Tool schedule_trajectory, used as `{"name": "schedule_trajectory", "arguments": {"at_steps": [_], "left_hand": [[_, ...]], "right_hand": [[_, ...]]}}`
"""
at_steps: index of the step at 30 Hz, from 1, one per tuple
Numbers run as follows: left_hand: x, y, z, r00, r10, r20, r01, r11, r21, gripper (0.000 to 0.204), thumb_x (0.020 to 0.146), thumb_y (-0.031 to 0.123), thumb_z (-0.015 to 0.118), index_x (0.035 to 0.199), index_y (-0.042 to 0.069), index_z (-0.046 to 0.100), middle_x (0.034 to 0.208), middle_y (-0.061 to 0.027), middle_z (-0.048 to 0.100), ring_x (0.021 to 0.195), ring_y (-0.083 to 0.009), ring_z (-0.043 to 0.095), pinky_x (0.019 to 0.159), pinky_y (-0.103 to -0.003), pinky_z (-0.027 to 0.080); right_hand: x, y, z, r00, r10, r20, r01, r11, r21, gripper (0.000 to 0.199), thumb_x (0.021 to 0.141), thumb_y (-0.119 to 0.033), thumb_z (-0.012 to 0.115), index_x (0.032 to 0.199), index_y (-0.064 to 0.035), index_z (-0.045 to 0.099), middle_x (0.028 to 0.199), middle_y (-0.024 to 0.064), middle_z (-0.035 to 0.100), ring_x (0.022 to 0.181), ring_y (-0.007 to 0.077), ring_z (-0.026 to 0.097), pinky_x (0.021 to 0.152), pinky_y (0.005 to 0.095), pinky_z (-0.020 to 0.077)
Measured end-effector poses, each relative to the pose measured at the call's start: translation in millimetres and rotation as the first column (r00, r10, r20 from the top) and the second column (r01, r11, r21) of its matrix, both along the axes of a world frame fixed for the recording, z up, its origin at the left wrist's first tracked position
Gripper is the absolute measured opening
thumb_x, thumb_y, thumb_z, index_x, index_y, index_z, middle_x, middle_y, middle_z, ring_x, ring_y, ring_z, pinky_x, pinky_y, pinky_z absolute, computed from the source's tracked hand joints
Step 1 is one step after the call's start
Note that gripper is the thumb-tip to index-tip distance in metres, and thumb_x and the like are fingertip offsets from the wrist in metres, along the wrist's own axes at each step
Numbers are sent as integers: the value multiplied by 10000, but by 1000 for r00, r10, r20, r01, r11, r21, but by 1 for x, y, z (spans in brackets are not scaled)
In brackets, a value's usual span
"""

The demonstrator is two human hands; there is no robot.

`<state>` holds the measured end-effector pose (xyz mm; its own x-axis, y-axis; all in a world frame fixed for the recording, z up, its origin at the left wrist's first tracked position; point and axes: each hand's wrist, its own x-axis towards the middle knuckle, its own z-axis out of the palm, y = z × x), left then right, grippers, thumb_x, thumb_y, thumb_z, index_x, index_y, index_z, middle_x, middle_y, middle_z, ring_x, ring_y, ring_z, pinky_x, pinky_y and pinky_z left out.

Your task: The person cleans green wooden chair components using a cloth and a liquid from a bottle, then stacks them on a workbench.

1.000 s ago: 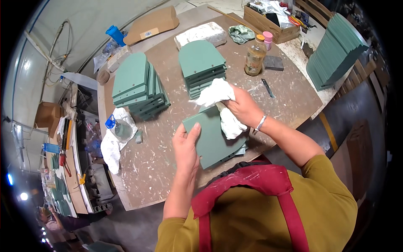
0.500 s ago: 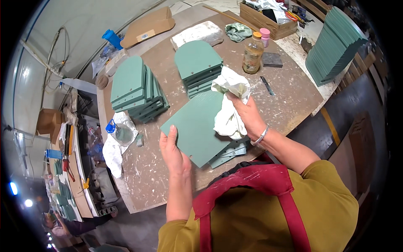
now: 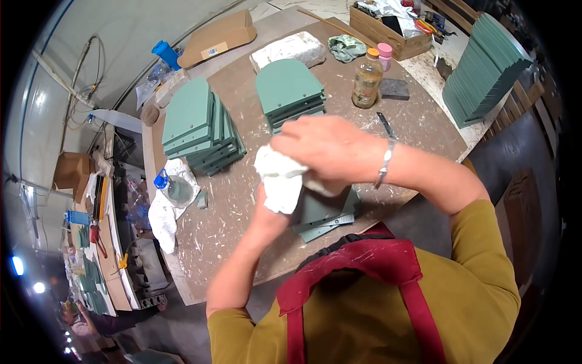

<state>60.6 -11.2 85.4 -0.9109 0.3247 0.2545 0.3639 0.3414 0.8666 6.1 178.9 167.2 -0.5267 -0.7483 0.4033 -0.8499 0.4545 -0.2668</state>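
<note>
My right hand (image 3: 330, 145) is closed on a crumpled white cloth (image 3: 285, 179), above the near middle of the table. Just below the cloth is my left hand (image 3: 267, 221), its fingers mostly hidden behind it. The panel it held earlier is hard to make out now, covered by hands and cloth. Under my right hand, a low pile of green panels (image 3: 330, 224) lies at the table's near edge, partly covered. Beyond my hands stands a stack of round-topped green panels (image 3: 290, 88). Another such stack (image 3: 188, 115), unevenly piled, is to its left.
A glass bottle (image 3: 367, 82), a pink bottle (image 3: 384, 54), a dark block (image 3: 395, 89) and a cutter knife (image 3: 385, 124) lie at the right. Left are a blue-capped bottle (image 3: 177, 189) and a white rag (image 3: 161, 221). Many panels (image 3: 485, 70) stand far right.
My right hand has moved left with the cloth, over my left hand. The broad face of the held green panel no longer shows. My left hand has shifted slightly right.
</note>
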Motion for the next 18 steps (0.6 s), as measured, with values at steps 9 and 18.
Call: {"name": "schedule_trajectory", "arguments": {"at_steps": [9,18], "left_hand": [[11,20,6,908,76,412,-226,917,328,210,915,136,556,1057,-13,593,908,-24,618,811,-90,544,735,-250,458],[16,11,7,887,141,440,-343,839,423,191,938,148,545,1040,-11,574,934,-31,616,834,-73,545,737,-223,450]], "right_hand": [[-21,29,-55,693,204,691,312,780,-542,345,872,-92,584,1206,-27,526,1096,62,632,999,156,578,859,299,462],[15,15,-81,342,456,822,850,223,-478,283,893,-83,593,1167,-21,553,998,26,631,843,106,612,687,256,513]]}}
